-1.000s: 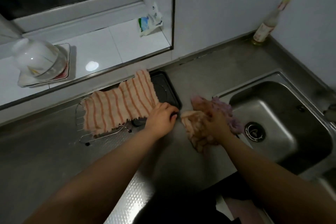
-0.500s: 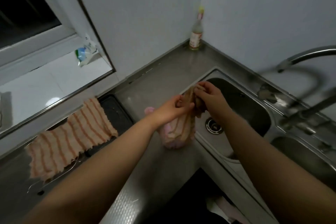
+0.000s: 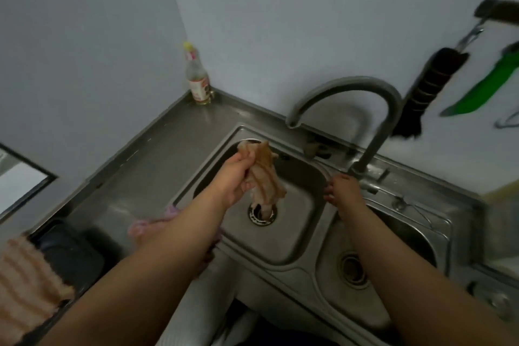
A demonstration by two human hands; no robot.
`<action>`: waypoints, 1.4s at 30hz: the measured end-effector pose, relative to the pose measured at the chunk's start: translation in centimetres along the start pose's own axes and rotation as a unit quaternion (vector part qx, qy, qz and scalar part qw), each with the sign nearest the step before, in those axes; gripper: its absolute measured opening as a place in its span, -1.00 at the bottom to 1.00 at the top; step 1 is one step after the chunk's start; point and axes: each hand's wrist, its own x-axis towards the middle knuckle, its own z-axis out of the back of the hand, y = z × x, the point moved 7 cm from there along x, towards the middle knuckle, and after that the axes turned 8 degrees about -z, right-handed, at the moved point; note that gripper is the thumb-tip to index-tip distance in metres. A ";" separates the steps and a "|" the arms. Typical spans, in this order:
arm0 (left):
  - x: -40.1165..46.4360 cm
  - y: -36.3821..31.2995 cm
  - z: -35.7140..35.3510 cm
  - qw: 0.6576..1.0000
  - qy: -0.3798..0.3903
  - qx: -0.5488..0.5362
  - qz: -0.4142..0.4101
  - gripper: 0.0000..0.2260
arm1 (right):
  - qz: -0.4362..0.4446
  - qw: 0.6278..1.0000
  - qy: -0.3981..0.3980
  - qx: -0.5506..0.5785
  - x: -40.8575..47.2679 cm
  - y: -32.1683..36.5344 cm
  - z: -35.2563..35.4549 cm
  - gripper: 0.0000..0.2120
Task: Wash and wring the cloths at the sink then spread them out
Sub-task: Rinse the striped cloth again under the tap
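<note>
Faucet [image 3: 362, 98] arching over sink [image 3: 297, 250]

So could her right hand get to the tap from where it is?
Probably yes. The right hand is empty, fingers on the sink rim, just below the faucet base. Nothing lies between them; the left hand holds the cloth clear.

A brushed, dully gleaming metal is seen in the sink [image 3: 297, 250], counter [image 3: 157, 149] and faucet [image 3: 373, 109], while soft ribbed fabric is shown by the held cloth [image 3: 264, 174] and the striped cloth [image 3: 25, 284].
</note>
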 end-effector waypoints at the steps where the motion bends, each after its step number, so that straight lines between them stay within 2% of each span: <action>1: 0.8 0.3 -0.7 1.000 -0.003 -0.008 0.003 -0.67 | -0.002 0.998 -0.055 0.014 1.1 0.2 2.0 -0.80; 3: 1.8 0.4 -2.5 1.000 -0.003 -0.023 0.009 -0.59 | -0.004 0.985 -0.170 0.017 2.9 0.6 6.0 -0.70; 4: 2.3 0.4 -3.4 0.999 0.001 -0.037 0.009 -0.57 | -0.009 0.977 -0.212 -0.015 3.7 0.8 7.6 -0.62; 6: 3.4 0.7 -4.3 0.997 0.009 -0.070 0.008 -0.55 | -0.017 0.966 -0.244 -0.084 4.9 1.1 9.5 -0.48; 8: 4.1 0.6 -5.1 0.996 0.011 -0.092 0.008 -0.55 | -0.012 0.965 -0.228 -0.125 5.9 1.6 10.0 -0.46; 10: 4.7 0.7 -5.3 0.995 0.005 -0.100 0.019 -0.53 | 0.000 0.970 -0.180 -0.164 7.0 2.2 9.4 -0.51; 13: 5.1 0.5 -5.8 0.994 0.014 -0.107 0.032 -0.50 | 0.004 0.977 -0.127 -0.169 8.0 2.8 8.9 -0.55; 16: 5.2 0.0 -6.4 0.992 0.033 -0.110 0.044 -0.50 | -0.007 0.971 -0.134 -0.200 8.3 3.2 9.2 -0.53; 22: 5.4 -0.3 -6.8 0.990 0.067 -0.115 0.053 -0.50 | 0.011 0.965 -0.127 -0.228 8.6 3.2 9.1 -0.61; 35: 3.7 0.2 -7.7 0.989 0.054 -0.122 0.067 -0.51 | 0.010 0.984 -0.124 -0.131 7.9 2.5 9.5 -0.58; 42: 3.2 -0.1 -7.9 0.990 0.052 -0.114 0.072 -0.51 | 0.021 0.984 -0.112 -0.141 7.3 2.4 9.6 -0.61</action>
